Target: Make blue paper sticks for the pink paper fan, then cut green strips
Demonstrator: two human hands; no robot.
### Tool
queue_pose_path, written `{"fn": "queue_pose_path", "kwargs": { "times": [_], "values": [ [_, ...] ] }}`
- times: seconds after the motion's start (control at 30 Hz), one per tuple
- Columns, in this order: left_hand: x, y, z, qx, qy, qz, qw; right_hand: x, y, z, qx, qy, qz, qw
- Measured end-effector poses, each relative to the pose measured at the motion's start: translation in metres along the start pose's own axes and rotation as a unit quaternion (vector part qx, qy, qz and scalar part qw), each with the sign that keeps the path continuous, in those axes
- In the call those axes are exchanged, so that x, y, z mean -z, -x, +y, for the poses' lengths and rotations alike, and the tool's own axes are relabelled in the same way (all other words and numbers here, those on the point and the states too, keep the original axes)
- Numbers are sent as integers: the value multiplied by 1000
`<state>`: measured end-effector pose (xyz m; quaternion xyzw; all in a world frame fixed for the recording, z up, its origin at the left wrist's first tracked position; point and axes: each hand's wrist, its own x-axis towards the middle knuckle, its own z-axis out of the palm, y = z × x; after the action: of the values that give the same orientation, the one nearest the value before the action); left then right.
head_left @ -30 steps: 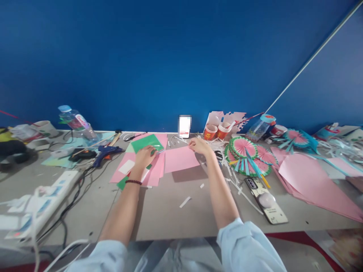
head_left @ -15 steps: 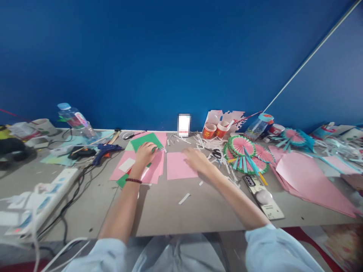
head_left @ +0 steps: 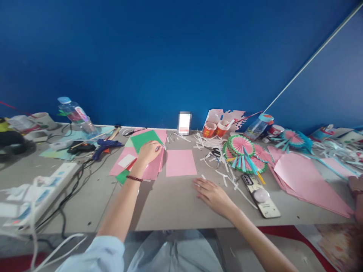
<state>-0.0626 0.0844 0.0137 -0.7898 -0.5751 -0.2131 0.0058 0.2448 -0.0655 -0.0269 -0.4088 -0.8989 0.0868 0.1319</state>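
Note:
My left hand (head_left: 150, 152) rests over the green paper (head_left: 146, 139) and the pink sheets beneath it. Its fingers are curled together, and a small pale bit shows at the fingertips; what it is I cannot make out. Just right of this hand, a pink paper square (head_left: 180, 163) lies flat on the table. My right hand (head_left: 212, 194) is spread palm down on the tabletop, below and right of the square, holding nothing. A white paper strip (head_left: 203, 176) lies just beyond its fingers.
Black scissors (head_left: 216, 152) lie among white paper scraps. Watermelon-patterned paper fans (head_left: 245, 151), a phone (head_left: 262, 196) and large pink sheets (head_left: 306, 177) occupy the right. Paper cups (head_left: 210, 129) stand behind. On the left are a blue glue gun (head_left: 104, 149) and a power strip (head_left: 56, 185).
My right hand has moved from the pink square's right edge toward the table's near edge. The white strip in front of the square is gone from its spot. My left hand stays nearly still.

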Motion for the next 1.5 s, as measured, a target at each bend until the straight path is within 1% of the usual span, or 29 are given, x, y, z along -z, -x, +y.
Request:
{"fn": "queue_pose_path", "kwargs": {
  "times": [0.07, 0.13, 0.2, 0.3, 0.37, 0.4, 0.47, 0.57, 0.63, 0.67, 0.7, 0.77, 0.83, 0.87, 0.9, 0.93, 0.97, 1.0, 1.03, 1.13, 1.17, 1.2, 1.27, 1.3, 1.37, 1.4, 1.43, 1.47, 1.5],
  "values": [
    [14, 0, 6, -7, 3, 11, 1000, 3, 7, 21, -75, 35, 21, 996],
    [35, 1, 10, -6, 17, 42, 999, 7, 13, 37, -140, 69, 45, 987],
    [60, 5, 9, 0, 43, 83, 996, 10, 15, 47, -163, 89, 72, 980],
    [95, 13, 1, 30, 85, 154, 984, 12, 13, 47, -180, 107, 112, 971],
    [110, 19, -9, 45, 106, 185, 976, 11, 9, 40, -178, 109, 133, 969],
    [114, 23, -13, 54, 118, 194, 972, 11, 6, 36, -173, 107, 142, 969],
    [115, 30, -23, 71, 144, 203, 966, 8, 0, 26, -165, 92, 163, 968],
    [105, 45, -34, 119, 188, 210, 952, 6, -8, 12, -143, 52, 185, 971],
    [95, 57, -38, 157, 245, 215, 932, 5, -13, 3, -114, 19, 188, 975],
    [91, 62, -39, 174, 268, 233, 918, 5, -15, -1, -103, 2, 189, 977],
    [87, 67, -40, 188, 287, 250, 906, 5, -18, -6, -94, -16, 183, 978],
    [81, 74, -38, 207, 317, 259, 888, 3, -22, -19, -73, -67, 171, 980],
    [79, 74, -32, 215, 347, 278, 869, -1, -28, -37, -46, -150, 138, 978],
    [78, 72, -28, 218, 365, 294, 856, -4, -31, -49, -40, -203, 114, 972],
    [78, 69, -23, 220, 388, 310, 840, -8, -35, -62, -34, -264, 81, 960],
    [79, 65, -17, 223, 420, 325, 817, -13, -40, -76, -36, -331, 46, 942],
    [79, 60, -10, 233, 455, 342, 788, -19, -46, -90, -53, -398, 11, 916],
    [79, 56, -3, 240, 491, 359, 756, -26, -53, -105, -76, -464, -17, 882],
    [80, 52, 4, 244, 531, 359, 728, -33, -60, -119, -94, -522, -42, 847],
    [81, 43, 22, 252, 648, 332, 637, -52, -81, -151, -144, -660, -99, 731],
    [81, 41, 26, 250, 680, 320, 610, -56, -87, -158, -155, -683, -116, 704],
    [82, 40, 29, 247, 705, 313, 587, -59, -91, -163, -168, -694, -115, 691],
    [83, 38, 33, 239, 738, 301, 555, -61, -96, -168, -180, -693, -89, 693],
    [83, 38, 34, 234, 747, 297, 547, -61, -98, -168, -182, -691, -69, 696],
    [84, 37, 36, 222, 750, 295, 548, -61, -99, -164, -191, -693, -29, 694],
    [85, 39, 38, 214, 742, 297, 561, -60, -99, -160, -201, -696, -8, 690],
    [85, 41, 40, 204, 726, 297, 585, -59, -99, -155, -214, -696, 15, 685],
    [85, 45, 42, 192, 701, 290, 622, -58, -100, -150, -228, -694, 44, 682],
    [85, 50, 45, 175, 666, 277, 670, -56, -100, -144, -242, -692, 78, 675]
  ]
}}
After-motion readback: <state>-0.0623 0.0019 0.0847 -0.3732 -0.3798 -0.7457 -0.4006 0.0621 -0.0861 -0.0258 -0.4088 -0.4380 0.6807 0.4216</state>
